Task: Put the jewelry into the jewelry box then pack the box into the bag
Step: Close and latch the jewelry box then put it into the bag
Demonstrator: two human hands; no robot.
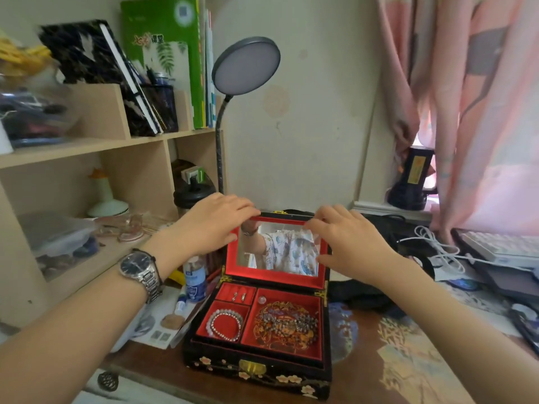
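A black lacquered jewelry box (256, 371) with painted flowers and red lining stands open on the desk. Its mirrored lid (277, 277) is upright. Inside lie two rings (239, 296), beaded bracelets (226, 324) and a dark bead necklace (287, 323) in the large right compartment. My left hand (215, 220) grips the lid's top left corner. My right hand (347, 237) holds the lid's top right corner and right side. A dark bag (376, 290) lies behind and right of the box.
A wooden shelf unit (87, 150) with books and clutter stands at the left. A gooseneck lamp (246, 65) rises behind the box. A small bottle (194, 277) and papers lie left of the box. White cables (437, 243) and a keyboard (501, 246) sit at the right, under a pink curtain.
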